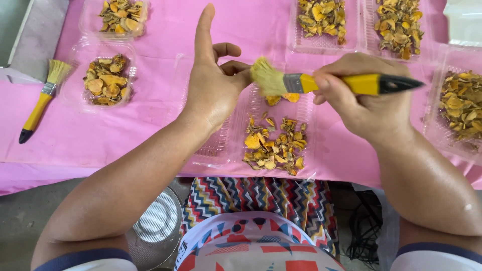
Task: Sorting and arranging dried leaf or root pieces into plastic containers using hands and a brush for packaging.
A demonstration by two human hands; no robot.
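Right hand (369,108) grips yellow brush (321,83), bristles touching left hand (213,85). Left hand pinches small piece, pointer finger straight up. Open clear box (273,138) of dried yellow chips below, on pink cloth (150,120).

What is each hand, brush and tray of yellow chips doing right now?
Right hand: gripping the yellow brush, held level.
Left hand: raised, forefinger straight, fingertips at the bristles.
Middle tray: open, dried yellow chips piled on one side.
Spare brush: lying untouched on the pink cloth.
Other trays: open, filled with chips.
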